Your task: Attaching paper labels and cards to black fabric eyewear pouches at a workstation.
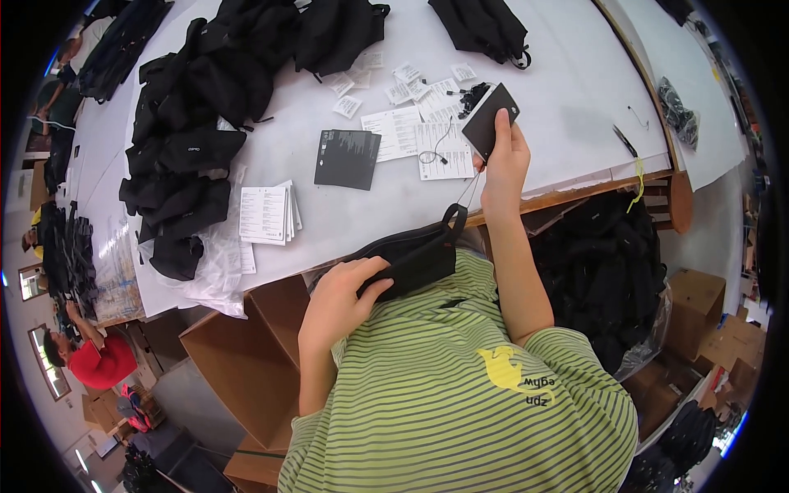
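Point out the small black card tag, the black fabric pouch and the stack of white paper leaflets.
small black card tag (490, 120), head view, middle of its face
black fabric pouch (417, 256), head view, its body
stack of white paper leaflets (265, 214), head view, top sheet

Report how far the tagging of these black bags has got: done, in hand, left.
Done, as it seems: a pile of black bags lies at the table's far left, though tags on them cannot be made out. In hand: the left hand grips a black bag; the right hand holds a dark hang tag whose string runs down to the bag's loop. Left: loose tags on the table and black goods in the bin at the right.
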### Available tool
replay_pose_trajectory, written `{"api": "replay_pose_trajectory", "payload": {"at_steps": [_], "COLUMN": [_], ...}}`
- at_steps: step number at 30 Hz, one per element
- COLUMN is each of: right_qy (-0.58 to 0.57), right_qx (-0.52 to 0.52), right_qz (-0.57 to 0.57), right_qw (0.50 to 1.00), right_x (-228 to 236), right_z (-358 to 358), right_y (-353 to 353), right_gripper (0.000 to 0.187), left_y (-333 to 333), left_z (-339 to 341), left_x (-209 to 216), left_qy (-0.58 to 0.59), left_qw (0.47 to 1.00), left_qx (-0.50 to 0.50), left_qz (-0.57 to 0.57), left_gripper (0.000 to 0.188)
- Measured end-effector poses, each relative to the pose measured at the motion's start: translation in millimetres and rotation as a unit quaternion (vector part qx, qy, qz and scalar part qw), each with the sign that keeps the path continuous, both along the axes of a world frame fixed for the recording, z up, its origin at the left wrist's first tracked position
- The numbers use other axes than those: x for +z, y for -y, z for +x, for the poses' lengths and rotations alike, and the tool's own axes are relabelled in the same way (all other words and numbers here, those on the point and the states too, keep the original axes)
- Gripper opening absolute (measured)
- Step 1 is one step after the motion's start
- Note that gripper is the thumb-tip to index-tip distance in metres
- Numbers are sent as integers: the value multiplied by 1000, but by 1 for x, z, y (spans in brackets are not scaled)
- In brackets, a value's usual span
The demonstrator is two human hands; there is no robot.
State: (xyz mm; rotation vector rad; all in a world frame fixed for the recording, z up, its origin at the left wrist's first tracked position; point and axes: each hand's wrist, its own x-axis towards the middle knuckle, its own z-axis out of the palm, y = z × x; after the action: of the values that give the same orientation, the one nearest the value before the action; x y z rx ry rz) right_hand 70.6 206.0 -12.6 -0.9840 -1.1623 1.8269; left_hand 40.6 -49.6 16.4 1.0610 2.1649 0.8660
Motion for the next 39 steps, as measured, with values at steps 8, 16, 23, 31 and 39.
{"api": "replay_pose_trajectory", "payload": {"at_steps": [8, 16, 23, 31, 39], "right_qy": [78, 114, 173, 207, 256], "right_qx": [0, 149, 405, 548, 507], "right_qz": [229, 182, 337, 339, 308], "right_qw": [970, 965, 832, 736, 764], "right_x": [-35, 6, 13, -19, 2], "right_z": [13, 37, 35, 57, 64], "right_y": [-20, -3, 24, 38, 22], "right_gripper": [27, 23, 23, 37, 31], "left_y": [-4, -12, -34, -23, -25], "left_z": [4, 1, -12, -13, -27], "left_x": [8, 2, 5, -16, -15], "left_qy": [1, -37, -118, -38, 48], "left_qw": [1000, 997, 987, 990, 988], "left_qx": [6, 65, 17, -115, -144], "left_qz": [-8, -18, 108, 78, -7], "left_gripper": [21, 21, 18, 21, 24]}}
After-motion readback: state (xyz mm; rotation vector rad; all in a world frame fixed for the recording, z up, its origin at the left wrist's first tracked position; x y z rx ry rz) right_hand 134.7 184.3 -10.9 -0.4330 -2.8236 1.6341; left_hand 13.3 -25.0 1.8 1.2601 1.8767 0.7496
